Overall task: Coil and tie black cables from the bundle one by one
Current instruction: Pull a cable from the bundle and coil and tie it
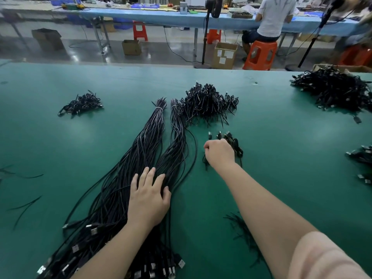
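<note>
My left hand (148, 198) flat on bundle (128, 178); right hand (219, 154) grips coiled cable (234, 144); set it down tidy, then draw one strand free

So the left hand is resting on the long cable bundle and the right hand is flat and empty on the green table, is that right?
Not quite. The left hand does rest on the long cable bundle, but the right hand isn't flat and empty: the head view shows its fingers curled around a small coiled cable on the green table.
</note>
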The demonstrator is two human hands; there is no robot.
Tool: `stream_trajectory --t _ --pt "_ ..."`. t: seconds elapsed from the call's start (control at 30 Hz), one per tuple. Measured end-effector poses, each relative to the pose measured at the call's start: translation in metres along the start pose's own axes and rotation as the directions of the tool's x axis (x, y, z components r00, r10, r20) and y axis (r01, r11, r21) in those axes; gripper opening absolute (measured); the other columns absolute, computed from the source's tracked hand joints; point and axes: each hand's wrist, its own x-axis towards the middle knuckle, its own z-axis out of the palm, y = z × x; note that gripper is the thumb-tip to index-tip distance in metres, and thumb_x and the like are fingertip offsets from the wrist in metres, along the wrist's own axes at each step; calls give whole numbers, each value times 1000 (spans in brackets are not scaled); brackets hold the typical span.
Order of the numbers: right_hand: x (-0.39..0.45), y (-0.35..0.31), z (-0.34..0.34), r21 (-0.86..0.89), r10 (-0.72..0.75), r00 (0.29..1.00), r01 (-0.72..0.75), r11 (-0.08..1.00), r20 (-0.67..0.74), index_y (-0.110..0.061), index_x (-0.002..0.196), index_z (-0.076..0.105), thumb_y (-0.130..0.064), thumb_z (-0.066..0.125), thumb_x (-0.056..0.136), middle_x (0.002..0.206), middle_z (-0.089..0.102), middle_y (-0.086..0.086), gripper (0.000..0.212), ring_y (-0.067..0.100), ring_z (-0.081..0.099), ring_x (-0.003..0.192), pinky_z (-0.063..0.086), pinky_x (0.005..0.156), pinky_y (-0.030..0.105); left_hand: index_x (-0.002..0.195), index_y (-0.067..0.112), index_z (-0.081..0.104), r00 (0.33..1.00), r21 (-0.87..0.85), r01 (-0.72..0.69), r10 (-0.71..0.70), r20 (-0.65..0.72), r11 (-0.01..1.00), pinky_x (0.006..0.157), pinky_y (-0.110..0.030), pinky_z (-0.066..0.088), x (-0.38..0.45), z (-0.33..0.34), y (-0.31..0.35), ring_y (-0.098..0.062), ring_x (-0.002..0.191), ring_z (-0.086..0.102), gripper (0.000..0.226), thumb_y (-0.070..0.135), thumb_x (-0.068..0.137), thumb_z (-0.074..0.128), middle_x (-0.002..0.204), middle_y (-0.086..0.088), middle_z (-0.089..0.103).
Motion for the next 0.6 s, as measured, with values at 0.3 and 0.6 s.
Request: stream_trajectory --t 0.3,0.6 --pt "2 20 0 -162 -94 996 93 982 -1 -26 111 73 -30 46 102 109 64 3 29 24 51 104 45 92 35 147 31 45 1000 5 14 -14 13 1000 126 -45 4 0 -2 2 -16 154 12 54 49 98 33 162 0 32" --pt "-6 9 7 -168 -177 980 190 967 91 -22 116 69 -37 44 98 123 64 -1 34 24 48 112 39 98 39 147 31 46 1000 8 14 -14 11 1000 126 -44 3 -1 -3 2 -16 154 12 54 49 98 32 162 0 32"
